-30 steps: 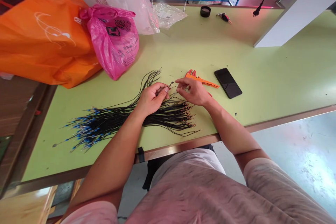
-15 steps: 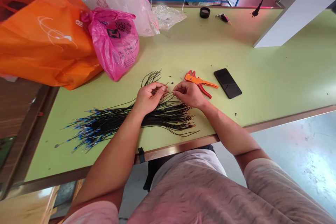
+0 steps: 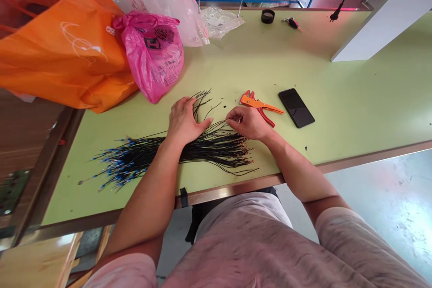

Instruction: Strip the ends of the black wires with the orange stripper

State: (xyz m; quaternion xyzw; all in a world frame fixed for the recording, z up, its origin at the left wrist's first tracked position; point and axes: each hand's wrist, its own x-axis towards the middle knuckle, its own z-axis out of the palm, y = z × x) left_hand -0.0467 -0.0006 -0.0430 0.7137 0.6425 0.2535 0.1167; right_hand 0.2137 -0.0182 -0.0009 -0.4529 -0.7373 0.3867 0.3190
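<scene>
A thick bundle of thin black wires [image 3: 205, 150] lies across the green table, with blue pieces at its left ends and bare copper tips at its right. My left hand [image 3: 184, 121] rests over the upper part of the bundle, thumb spread away from the fingers, beside a few loose wire ends [image 3: 202, 94] that curve upward. Thumb and fingertips of my right hand [image 3: 246, 121] are pinched on the end of a black wire above the copper tips. Just behind that hand lies an orange wire stripper [image 3: 261, 103] with red handles.
A black phone [image 3: 296, 108] lies right of the stripper. Orange [image 3: 97, 63] and pink [image 3: 155, 58] bags stand at the back left. Farther back are a black ring-shaped object [image 3: 267, 16], a small red-and-black item [image 3: 293, 23] and a hanging plug [image 3: 335, 14]. A white post [image 3: 364, 27] rises at right.
My left hand has let go of its pinch near the right hand, moved left and spread open over the wires. My right hand keeps its pinch. The view has shifted slightly.
</scene>
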